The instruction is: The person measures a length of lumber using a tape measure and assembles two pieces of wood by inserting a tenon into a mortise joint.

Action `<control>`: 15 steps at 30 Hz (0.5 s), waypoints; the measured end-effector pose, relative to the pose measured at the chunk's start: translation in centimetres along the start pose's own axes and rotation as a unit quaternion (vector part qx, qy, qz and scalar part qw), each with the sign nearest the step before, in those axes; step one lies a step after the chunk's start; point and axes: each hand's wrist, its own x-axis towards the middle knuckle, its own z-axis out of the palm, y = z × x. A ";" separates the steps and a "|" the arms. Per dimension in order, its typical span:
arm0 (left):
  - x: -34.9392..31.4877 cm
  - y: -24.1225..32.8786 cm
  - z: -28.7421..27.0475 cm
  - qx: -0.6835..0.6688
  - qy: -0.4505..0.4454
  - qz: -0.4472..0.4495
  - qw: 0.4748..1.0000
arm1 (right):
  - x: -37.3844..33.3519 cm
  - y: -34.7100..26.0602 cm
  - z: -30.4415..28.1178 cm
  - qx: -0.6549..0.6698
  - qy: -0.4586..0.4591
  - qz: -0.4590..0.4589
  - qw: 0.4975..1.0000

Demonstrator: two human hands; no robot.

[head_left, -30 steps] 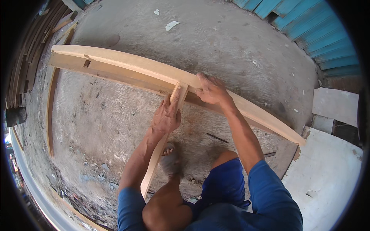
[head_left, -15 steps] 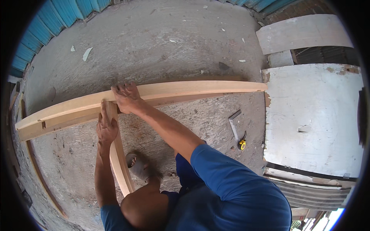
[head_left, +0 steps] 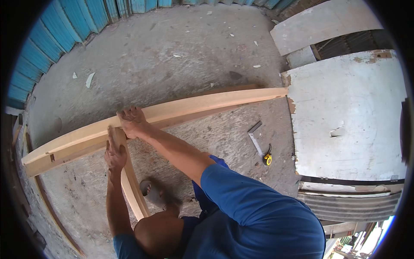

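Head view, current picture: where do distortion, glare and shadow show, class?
Head view: the long beam looks bowed, likely by the fisheye, and the corners are black; same head view: the bright gap at lower right is washed out; head view again: soft shade darkens the floor just beyond the beam, without hard edges.

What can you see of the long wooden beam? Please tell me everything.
The long wooden beam is pale and unpainted, with squared edges. It lies across the view, the right end higher in the picture; a small dark rectangular hole shows near the left end. The right hand clasps it from above. A shorter wooden piece appears to butt against its near side, by the left hand.
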 end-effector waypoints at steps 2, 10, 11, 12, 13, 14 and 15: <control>-0.1 -0.3 0.0 0.001 0.019 0.025 0.999 | 0.1 1.1 -1.0 0.039 -0.054 -0.019 0.998; 0.6 0.5 0.8 0.030 0.003 -0.023 0.999 | -2.1 5.4 -1.9 -0.024 -0.035 0.002 0.999; 0.4 0.1 0.5 0.034 0.011 -0.026 0.999 | -1.9 5.4 -1.7 -0.023 -0.034 0.001 0.999; 0.1 0.5 0.3 0.028 0.028 -0.012 0.999 | -1.8 6.2 -1.1 -0.022 -0.040 0.012 0.999; -0.1 -1.4 0.3 0.013 0.086 0.045 0.995 | -1.4 5.6 -0.9 -0.016 -0.044 0.001 0.999; -1.7 -3.1 -1.6 0.012 0.063 -0.005 0.998 | -1.9 3.5 -1.6 -0.001 -0.048 -0.012 0.999; -1.5 -2.6 -1.6 0.007 0.076 -0.003 0.997 | -2.3 5.1 -1.7 0.006 -0.044 -0.007 0.999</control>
